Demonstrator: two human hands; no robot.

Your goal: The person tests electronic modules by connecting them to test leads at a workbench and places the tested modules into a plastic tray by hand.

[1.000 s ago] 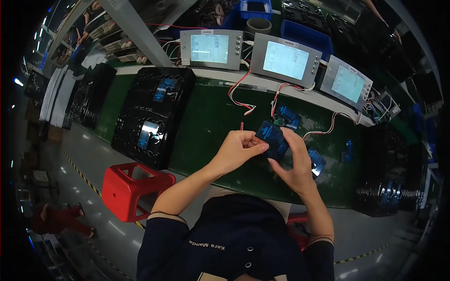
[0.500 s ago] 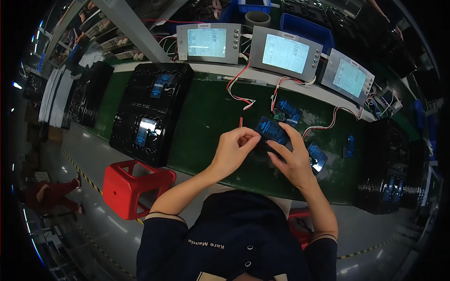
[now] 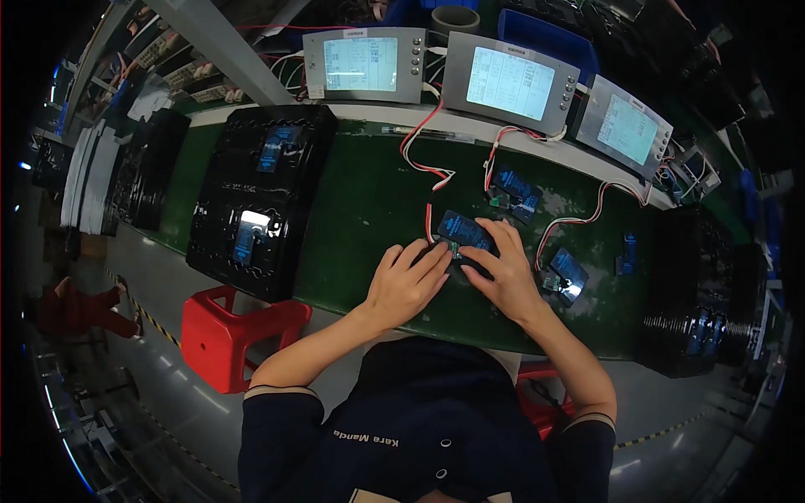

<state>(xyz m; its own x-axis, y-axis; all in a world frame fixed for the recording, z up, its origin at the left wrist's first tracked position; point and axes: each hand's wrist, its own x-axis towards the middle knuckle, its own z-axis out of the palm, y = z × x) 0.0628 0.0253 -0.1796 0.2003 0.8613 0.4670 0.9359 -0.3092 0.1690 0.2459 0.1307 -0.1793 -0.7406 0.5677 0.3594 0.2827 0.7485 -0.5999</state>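
Observation:
A flat black pack with blue print (image 3: 463, 228) lies on the green bench between my hands. At its near edge is a small green circuit board (image 3: 454, 249). My left hand (image 3: 405, 285) has its fingertips closed together at the board's left side, beside a short red wire (image 3: 429, 222). My right hand (image 3: 509, 272) grips the pack's right side, thumb low by the board and fingers over the far corner. A similar pack with a board (image 3: 518, 194) sits behind, joined to red and white wires. Another pack (image 3: 570, 272) rests to the right, with its own wired board.
Three grey display units (image 3: 365, 65) with lit screens stand along the back. A black tray (image 3: 243, 201) with two packs is on the left, black trays (image 3: 692, 310) on the right. A small blue-printed piece (image 3: 626, 254) lies near those. A red stool (image 3: 226, 335) stands below the bench.
The pack has come down and slightly left onto the bench. Its green board now shows between my hands. My left fingers, pinched before, are now stretched to the board.

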